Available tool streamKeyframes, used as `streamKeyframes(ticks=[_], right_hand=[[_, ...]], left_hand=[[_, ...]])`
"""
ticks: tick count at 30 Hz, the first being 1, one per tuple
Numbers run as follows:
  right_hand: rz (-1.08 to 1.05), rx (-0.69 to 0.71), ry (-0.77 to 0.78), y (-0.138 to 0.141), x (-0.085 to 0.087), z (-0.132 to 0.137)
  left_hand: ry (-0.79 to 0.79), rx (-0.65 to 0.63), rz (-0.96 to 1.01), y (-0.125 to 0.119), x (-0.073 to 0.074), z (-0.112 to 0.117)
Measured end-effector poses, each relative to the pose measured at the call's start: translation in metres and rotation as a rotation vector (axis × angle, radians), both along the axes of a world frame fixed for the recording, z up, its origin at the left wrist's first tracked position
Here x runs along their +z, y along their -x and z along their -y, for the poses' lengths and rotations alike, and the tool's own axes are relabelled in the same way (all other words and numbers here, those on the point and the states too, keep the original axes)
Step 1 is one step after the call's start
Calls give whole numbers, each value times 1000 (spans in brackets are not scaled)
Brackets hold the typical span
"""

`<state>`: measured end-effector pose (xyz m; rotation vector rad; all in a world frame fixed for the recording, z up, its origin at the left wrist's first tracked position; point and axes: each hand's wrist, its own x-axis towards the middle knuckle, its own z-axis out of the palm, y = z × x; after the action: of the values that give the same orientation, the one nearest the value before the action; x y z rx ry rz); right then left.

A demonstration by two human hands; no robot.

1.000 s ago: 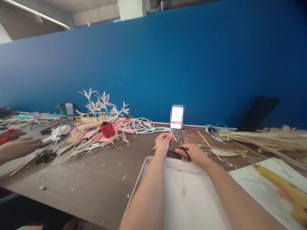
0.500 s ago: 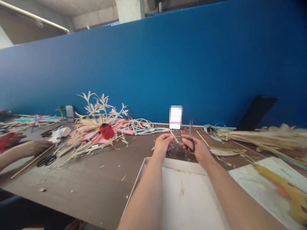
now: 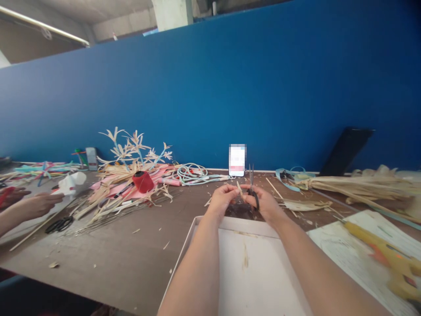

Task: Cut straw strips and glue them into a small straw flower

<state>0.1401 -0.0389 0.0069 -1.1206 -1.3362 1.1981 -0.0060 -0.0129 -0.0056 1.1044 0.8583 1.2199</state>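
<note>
Right hand has moved in, gripping scissors, beside left hand pinching pale strip

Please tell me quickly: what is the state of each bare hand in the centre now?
Left hand: closed, pinching a thin pale strip.
Right hand: closed, holding black-handled scissors.

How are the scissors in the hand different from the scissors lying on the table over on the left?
The held scissors are gripped in the right hand, while the table scissors lie on the brown tabletop. The held scissors point their blades upward; the table scissors lie flat. Both have black handles.
</note>
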Motion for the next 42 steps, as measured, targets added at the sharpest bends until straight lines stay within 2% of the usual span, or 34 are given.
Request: streamKeyframes(ticks=[6, 9, 13, 18, 22, 30, 34, 39, 42], right_hand=[[-18, -9, -1, -1, -2, -1], [-23, -10, 6, -1, -2, -1], [-73, 30, 42, -2, -1, 0], [-260, 116, 69, -2, 1, 2], [-361, 178, 89, -2, 3, 4], [-371, 220, 68, 0, 3, 5], [-351, 179, 66, 0, 2, 4], [-326, 75, 81, -3, -2, 0], [-272, 49, 78, -4, -5, -1]], left_hand=[[8, 22, 11, 0, -3, -4], [12, -6, -12, -1, -4, -5], [19, -140, -31, 0, -2, -2], [-2, -344, 30, 4, 5, 3], [-12, -406, 81, 6, 9, 7], [6, -330, 123, 5, 12, 11], [4, -262, 107, 3, 9, 9], [-5, -89, 56, 1, 2, 3], [-7, -65, 23, 0, -1, 1]])
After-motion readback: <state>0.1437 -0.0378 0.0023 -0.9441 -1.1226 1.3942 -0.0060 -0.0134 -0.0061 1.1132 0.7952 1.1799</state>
